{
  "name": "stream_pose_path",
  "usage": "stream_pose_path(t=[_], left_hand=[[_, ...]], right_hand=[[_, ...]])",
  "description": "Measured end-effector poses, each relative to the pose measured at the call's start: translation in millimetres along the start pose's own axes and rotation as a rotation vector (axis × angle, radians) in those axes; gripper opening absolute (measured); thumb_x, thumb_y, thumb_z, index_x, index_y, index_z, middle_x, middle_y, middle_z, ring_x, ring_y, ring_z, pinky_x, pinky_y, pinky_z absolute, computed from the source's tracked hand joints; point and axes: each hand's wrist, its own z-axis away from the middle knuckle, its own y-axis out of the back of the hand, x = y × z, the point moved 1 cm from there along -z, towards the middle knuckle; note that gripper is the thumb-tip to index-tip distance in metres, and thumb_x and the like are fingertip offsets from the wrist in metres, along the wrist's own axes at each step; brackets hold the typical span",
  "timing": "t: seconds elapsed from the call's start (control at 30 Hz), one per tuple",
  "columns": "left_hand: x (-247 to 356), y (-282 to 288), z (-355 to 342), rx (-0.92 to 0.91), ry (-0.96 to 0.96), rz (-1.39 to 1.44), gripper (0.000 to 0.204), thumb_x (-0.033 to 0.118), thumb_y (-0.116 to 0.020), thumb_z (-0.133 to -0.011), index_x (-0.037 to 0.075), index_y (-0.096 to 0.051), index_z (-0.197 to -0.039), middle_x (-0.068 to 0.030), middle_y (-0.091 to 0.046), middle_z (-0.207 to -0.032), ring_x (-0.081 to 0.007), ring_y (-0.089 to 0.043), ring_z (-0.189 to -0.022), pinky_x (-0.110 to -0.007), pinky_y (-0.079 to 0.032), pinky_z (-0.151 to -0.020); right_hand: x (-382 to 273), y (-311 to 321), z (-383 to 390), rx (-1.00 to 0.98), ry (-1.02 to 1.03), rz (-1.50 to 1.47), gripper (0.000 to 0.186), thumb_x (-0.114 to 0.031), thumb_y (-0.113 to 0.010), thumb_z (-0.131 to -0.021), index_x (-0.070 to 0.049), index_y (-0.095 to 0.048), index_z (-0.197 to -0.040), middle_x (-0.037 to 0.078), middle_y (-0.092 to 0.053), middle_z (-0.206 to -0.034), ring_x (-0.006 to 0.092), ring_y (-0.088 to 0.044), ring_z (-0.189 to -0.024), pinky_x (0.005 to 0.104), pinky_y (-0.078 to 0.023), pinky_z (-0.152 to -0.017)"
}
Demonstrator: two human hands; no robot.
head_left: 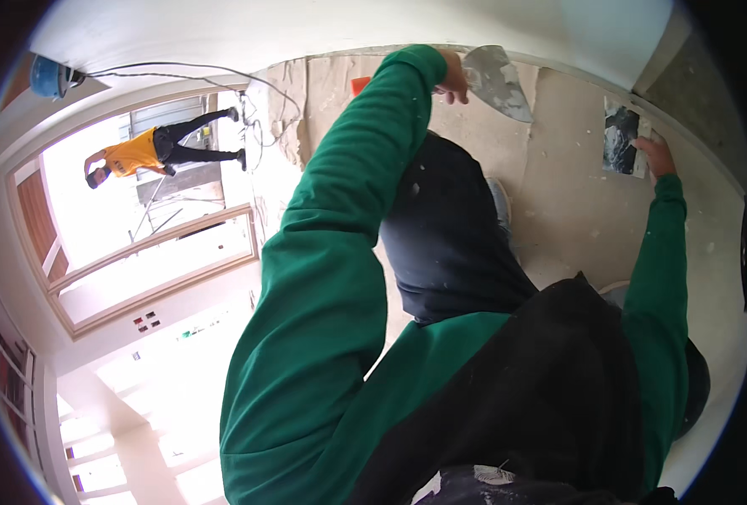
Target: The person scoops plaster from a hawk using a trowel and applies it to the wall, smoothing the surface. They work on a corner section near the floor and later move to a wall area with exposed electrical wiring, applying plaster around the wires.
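My left hand (453, 77), at the end of a raised green sleeve, is closed beside the wall base at the top. From it spreads the wide grey blade of a putty knife (498, 80), smeared with pale filler; its handle is hidden by my hand. Off to the right, my right hand (658, 155) grips the edge of a rectangular plate (622, 135), dark with white smears. That plate is just above or on the floor covering; I cannot tell which. A small orange piece (360, 85) shows past my left sleeve.
Brownish sheets (571, 185) cover the floor beneath my legs. The white wall (373, 25) runs along the top. Dark cables (180, 67) run from a blue machine (49, 77) at the upper left. A person in a yellow shirt (133, 151) stands beyond a framed opening (159, 252).
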Motion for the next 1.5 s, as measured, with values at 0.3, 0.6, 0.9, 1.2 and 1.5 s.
stream_pose_path(t=[0.3,0.6,0.9,1.2,1.5], left_hand=[[2.6,10.8,-22.5,-0.06,-0.015,-0.002,0.031,0.031,-0.072,-0.079,0.001,-0.072,-0.076,-0.0068,-0.05,-0.05,-0.0184,-0.052,-0.045,-0.035,-0.046,-0.044],[13.6,14.6,-23.7,-0.081,0.03,-0.023,0.03,0.029,-0.072,-0.076,0.0,-0.07,-0.072,-0.0063,-0.051,-0.051,-0.0172,-0.051,-0.043,-0.034,-0.046,-0.042],[19.7,16.1,-16.8,-0.071,0.045,-0.002,0.028,0.026,-0.072,-0.076,-0.001,-0.069,-0.071,-0.0053,-0.048,-0.051,-0.016,-0.048,-0.042,-0.034,-0.042,-0.039],[14.7,14.3,-19.6,-0.082,0.073,0.027,0.028,0.025,-0.071,-0.077,-0.002,-0.067,-0.071,-0.005,-0.047,-0.051,-0.0158,-0.047,-0.043,-0.034,-0.039,-0.039],[11.6,14.3,-18.8,-0.072,0.067,0.017,0.028,0.026,-0.071,-0.077,-0.002,-0.068,-0.072,-0.0054,-0.049,-0.052,-0.0159,-0.048,-0.043,-0.033,-0.041,-0.041]], right_hand=[[27.2,14.7,-7.9,0.491,0.227,0.393,0.045,-0.042,-0.063,-0.074,-0.003,-0.07,-0.097,0.02,-0.069,-0.086,0.0358,-0.067,-0.083,0.045,-0.05,-0.077],[-1.1,-5.6,-21.6,0.631,0.022,0.475,0.055,-0.043,-0.06,-0.073,0.0,-0.069,-0.106,0.023,-0.069,-0.097,0.0374,-0.066,-0.095,0.043,-0.051,-0.088],[-18.1,-7.6,-42.5,0.568,-0.021,0.693,0.056,-0.044,-0.06,-0.078,0.005,-0.066,-0.103,0.026,-0.065,-0.106,0.0391,-0.063,-0.102,0.0435,-0.049,-0.092],[-25.9,-18.2,-45.0,0.6,-0.006,0.756,0.05,-0.041,-0.062,-0.08,0.004,-0.068,-0.099,0.026,-0.066,-0.105,0.0389,-0.064,-0.1,0.045,-0.05,-0.091],[-38.4,-29.3,-50.5,0.557,-0.02,0.846,0.043,-0.039,-0.062,-0.081,-0.001,-0.07,-0.1,0.022,-0.067,-0.105,0.0376,-0.064,-0.1,0.045,-0.051,-0.089]])
